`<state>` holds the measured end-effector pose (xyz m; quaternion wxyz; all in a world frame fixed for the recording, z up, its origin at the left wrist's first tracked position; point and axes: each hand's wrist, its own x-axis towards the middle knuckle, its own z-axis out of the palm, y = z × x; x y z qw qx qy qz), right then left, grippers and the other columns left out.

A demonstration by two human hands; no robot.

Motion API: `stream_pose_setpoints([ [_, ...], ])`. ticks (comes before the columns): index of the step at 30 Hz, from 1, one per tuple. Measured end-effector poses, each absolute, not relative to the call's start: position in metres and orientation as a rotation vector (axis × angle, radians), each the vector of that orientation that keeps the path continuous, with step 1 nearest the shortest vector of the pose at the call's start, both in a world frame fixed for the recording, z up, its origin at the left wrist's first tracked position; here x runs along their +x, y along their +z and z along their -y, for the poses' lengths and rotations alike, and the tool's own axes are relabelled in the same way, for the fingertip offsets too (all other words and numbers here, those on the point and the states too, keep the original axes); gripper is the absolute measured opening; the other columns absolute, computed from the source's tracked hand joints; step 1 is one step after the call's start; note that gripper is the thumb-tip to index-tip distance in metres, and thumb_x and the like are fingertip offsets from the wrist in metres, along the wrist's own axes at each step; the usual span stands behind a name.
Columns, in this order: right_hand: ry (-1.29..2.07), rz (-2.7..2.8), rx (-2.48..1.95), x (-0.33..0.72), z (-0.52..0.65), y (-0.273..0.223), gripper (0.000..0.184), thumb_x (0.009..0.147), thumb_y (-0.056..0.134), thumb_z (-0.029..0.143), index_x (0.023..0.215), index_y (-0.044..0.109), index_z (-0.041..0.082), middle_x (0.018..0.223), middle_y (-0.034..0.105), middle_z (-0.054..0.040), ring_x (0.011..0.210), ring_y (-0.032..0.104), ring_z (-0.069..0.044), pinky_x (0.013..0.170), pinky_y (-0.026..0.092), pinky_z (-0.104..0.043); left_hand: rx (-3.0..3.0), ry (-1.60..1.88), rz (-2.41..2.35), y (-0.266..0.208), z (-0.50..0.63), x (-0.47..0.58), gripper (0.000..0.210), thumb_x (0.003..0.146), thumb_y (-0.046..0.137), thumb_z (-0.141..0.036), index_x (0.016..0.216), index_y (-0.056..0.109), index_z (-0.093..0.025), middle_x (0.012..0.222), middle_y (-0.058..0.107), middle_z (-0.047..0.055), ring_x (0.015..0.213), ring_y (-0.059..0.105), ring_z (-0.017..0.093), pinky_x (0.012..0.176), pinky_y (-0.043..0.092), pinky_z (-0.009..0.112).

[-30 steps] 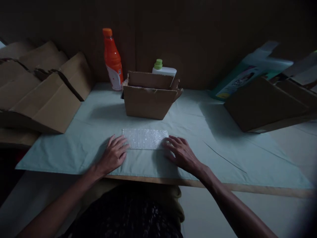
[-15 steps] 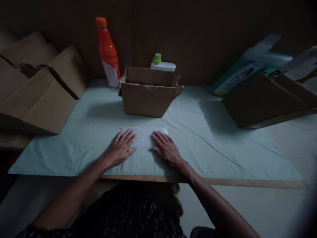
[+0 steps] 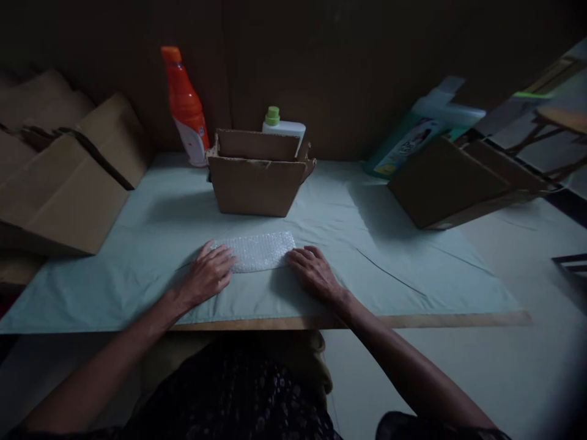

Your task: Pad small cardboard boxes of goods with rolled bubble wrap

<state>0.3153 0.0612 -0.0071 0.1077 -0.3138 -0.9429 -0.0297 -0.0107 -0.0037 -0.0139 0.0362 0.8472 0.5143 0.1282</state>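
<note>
A small rectangular piece of bubble wrap (image 3: 262, 252) is between my two hands, near the front of the cloth-covered table. My left hand (image 3: 208, 273) has its bent fingers over the left end of the wrap. At the opposite end, my right hand (image 3: 316, 273) curls its fingers round the right edge, with the thumb hidden. The wrap bows slightly, its right side higher than its left. Just behind it stands an open cardboard box (image 3: 257, 186), whose inside I cannot see.
An orange bottle (image 3: 187, 110) and a white bottle with a green cap (image 3: 284, 127) stand at the back. Larger cardboard boxes (image 3: 64, 189) fill the left. On the right are another carton (image 3: 452, 186) and a teal bottle (image 3: 408, 143). Pale green cloth (image 3: 367, 293) covers the table.
My hands have gone from lying flat on the bubble wrap to gripping its two ends. The wrap has bent and tilted a little. The whole view has shifted towards the right.
</note>
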Motion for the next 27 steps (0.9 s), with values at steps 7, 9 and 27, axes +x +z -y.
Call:
stream_pose_setpoints([
  [7, -0.068, 2.892, -0.908, 0.313, -0.07, 0.004, 0.022, 0.099, 0.048, 0.006, 0.092, 0.066, 0.015, 0.1, 0.072, -0.0103, 0.087, 0.06, -0.021, 0.085, 0.038, -0.036, 2.694, 0.445, -1.63, -0.012, 0.02, -0.004, 0.043, 0.084, 0.064, -0.028, 0.124, 0.071, -0.015, 0.136, 0.069, 0.018, 0.132, 0.061, 0.036, 0.116, 0.045, 0.057],
  [9, -0.079, 2.923, -0.915, 0.308, -0.072, 0.008, 0.023, 0.098, 0.047, 0.006, 0.088, 0.066, 0.015, 0.096, 0.071, -0.0107, 0.084, 0.059, -0.02, 0.084, 0.037, -0.036, 2.7, 0.481, -1.625, -0.012, 0.019, 0.003, 0.043, 0.084, 0.065, -0.03, 0.124, 0.071, -0.016, 0.133, 0.071, 0.018, 0.131, 0.062, 0.035, 0.117, 0.043, 0.059],
  [27, 0.485, 2.245, -1.375, 0.301, -0.104, 0.037, 0.025, 0.093, 0.057, 0.027, 0.11, 0.073, 0.019, 0.102, 0.078, -0.0099, 0.088, 0.072, -0.024, 0.082, 0.054, -0.037, 1.758, 0.954, -1.848, 0.015, -0.017, -0.008, 0.04, 0.077, 0.071, -0.032, 0.115, 0.071, -0.021, 0.1, 0.077, 0.007, 0.094, 0.075, 0.024, 0.087, 0.061, 0.037],
])
